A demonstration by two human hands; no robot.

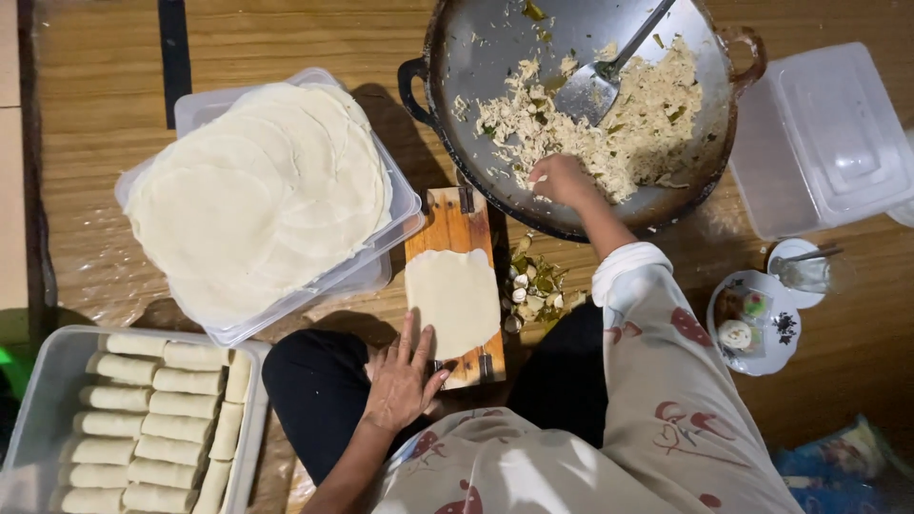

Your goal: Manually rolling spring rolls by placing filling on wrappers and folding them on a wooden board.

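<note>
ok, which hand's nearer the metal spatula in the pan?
Right. The right hand is in the pan, on the shredded filling just below the spatula. The left hand rests by the wrapper on the wooden board.

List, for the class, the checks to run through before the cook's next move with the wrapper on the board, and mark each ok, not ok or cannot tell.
1. Wrapper lies flat on the wooden board: ok.
2. Left hand steadies the wrapper's near edge: ok, fingertips touch it.
3. Right hand has reached the shredded filling in the wok: ok; amount pinched: cannot tell.
4. Spatula rests clear of the right hand: ok.
5. Stack of wrappers beside the board: ok.
6. Room left in the tray of finished rolls: cannot tell, tray partly out of view.
</note>
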